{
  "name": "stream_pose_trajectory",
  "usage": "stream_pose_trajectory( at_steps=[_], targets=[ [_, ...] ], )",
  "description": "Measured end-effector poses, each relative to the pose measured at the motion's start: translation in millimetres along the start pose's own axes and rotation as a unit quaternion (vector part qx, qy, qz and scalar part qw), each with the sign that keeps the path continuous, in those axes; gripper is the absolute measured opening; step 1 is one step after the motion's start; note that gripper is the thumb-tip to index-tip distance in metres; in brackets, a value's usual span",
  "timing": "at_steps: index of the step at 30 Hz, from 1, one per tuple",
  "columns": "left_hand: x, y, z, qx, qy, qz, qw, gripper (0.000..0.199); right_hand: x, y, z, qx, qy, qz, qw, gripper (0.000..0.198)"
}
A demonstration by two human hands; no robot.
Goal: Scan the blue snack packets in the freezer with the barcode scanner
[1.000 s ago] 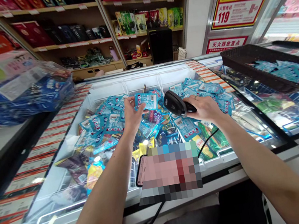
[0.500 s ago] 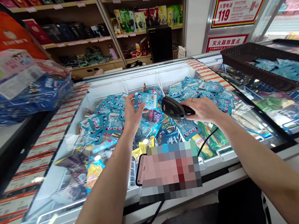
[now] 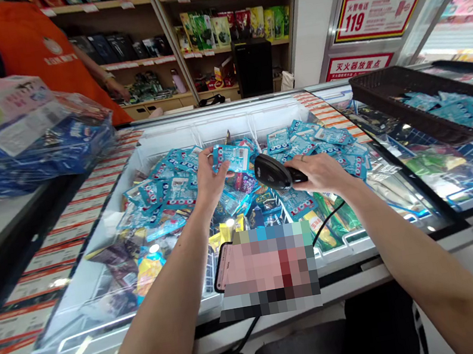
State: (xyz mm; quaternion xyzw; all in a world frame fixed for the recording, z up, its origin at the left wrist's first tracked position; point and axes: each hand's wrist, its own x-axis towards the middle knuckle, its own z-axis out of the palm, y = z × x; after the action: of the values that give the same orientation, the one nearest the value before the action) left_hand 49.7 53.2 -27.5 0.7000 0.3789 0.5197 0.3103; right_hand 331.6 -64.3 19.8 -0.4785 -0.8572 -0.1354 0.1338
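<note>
Left hand (image 3: 211, 175): thumb and fingers pinch 1 flat light-blue plastic packet (image 3: 232, 157) near its edge, apparently keeping its barcode uncovered | Right hand (image 3: 320, 172): fingers wrap a black plastic handheld scanner (image 3: 272, 172), head angled packet-ward | Packet: above white-walled display chest (image 3: 222, 130)

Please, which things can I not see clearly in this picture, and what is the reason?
All in the head view:
Phone: mostly covered by pixelation.
Scanner: handle partly hidden by the right hand.
Blue packet in the left hand: fine print too small.
Person in orange: head cut off by the top edge.
</note>
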Motion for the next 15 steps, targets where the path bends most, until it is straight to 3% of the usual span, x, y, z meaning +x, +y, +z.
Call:
stream_pose_trajectory(
  at_steps=[9,15],
  targets=[
    [0.1,-2.2,0.0,0.002,0.001,0.003,1.000,0.060,0.0,-0.9,-0.3,-0.004,0.006,0.002,1.000,0.038],
    [-2.8,2.9,-1.0,0.079,0.037,0.037,0.995,0.058,-1.1,1.6,1.5,-0.002,0.027,0.001,1.000,0.040]
  ],
)
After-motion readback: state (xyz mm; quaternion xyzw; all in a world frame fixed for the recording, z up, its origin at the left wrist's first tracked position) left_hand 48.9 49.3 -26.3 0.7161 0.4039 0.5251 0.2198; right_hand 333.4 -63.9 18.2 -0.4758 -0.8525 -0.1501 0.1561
